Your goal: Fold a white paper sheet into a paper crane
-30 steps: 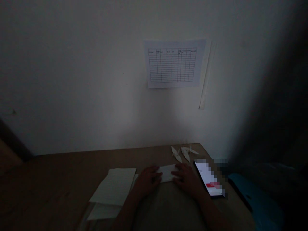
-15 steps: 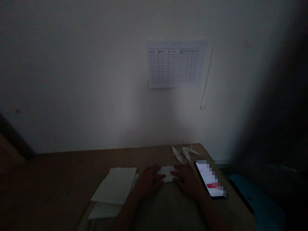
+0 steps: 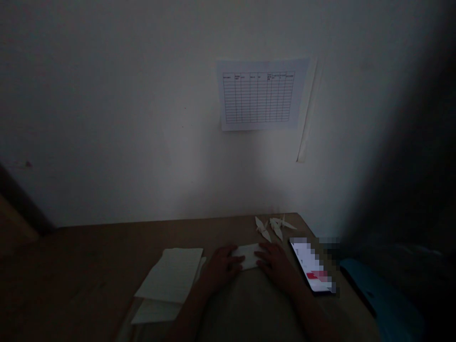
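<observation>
A small folded piece of white paper [image 3: 250, 256] lies on the table between my hands. My left hand [image 3: 223, 266] has its fingertips on the left side of the paper, and my right hand [image 3: 276, 263] holds the right side. Fingers of both hands are a little apart on the sheet; in the dim light I cannot tell whether the thumbs are under it. Just beyond my right hand are several small folded paper birds [image 3: 262, 229]. Left of my left hand lie loose lined sheets [image 3: 174, 273], one overlapping another.
A phone [image 3: 311, 266] with a lit screen rests right of my right hand, partly blurred out. Past the right edge of the brown table [image 3: 107, 251] is a blue object [image 3: 384, 299]. A printed grid sheet [image 3: 260, 95] hangs on the wall behind.
The folded paper has turned slightly, its right end now a bit higher in view. Both hands stay nearly in place on it.
</observation>
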The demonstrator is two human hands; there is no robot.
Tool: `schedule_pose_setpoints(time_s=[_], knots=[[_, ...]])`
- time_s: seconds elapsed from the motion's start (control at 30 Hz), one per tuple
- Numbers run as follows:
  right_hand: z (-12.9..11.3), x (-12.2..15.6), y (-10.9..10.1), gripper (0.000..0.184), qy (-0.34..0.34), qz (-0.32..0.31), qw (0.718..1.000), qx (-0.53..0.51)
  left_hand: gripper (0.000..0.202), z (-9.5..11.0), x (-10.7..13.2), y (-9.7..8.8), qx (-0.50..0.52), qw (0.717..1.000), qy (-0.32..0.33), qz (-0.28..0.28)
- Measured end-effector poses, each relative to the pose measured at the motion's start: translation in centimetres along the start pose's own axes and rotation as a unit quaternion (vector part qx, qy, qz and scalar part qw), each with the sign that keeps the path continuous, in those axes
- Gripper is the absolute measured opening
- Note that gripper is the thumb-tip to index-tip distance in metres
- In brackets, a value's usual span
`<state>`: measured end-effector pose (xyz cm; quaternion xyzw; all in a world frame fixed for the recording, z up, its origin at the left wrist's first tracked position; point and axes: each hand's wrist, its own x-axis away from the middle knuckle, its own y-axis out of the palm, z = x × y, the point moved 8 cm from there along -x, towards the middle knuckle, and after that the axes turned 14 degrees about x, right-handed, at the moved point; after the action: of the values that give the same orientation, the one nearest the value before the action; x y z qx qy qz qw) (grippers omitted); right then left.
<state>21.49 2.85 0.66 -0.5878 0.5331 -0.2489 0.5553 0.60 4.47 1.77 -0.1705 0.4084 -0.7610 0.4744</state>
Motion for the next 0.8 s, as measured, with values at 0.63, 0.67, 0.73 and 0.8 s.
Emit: schedule_pose_setpoints(time_s=[0.63,0.67,0.73,0.8], knots=[[-0.3,0.1,-1.3,0.024,0.010,0.023,0.999,0.033,0.039,-1.2,-0.2,0.5,-0.011,1.000,-0.016,0.009],[-0.3,0.1,-1.1,0.025,0.009,0.018,0.999,0.032,0.040,-1.2,-0.2,0.5,-0.010,1.000,-0.017,0.009],[-0.3,0.0,-0.6,0.028,0.006,0.006,0.999,0.031,0.040,-1.1,-0.2,0.4,-0.011,1.000,-0.016,0.006],[-0.5,-0.1,-0.3,0.031,-0.005,-0.006,1.000,0.029,0.040,-1.1,-0.2,0.5,-0.013,1.000,-0.018,0.000]])
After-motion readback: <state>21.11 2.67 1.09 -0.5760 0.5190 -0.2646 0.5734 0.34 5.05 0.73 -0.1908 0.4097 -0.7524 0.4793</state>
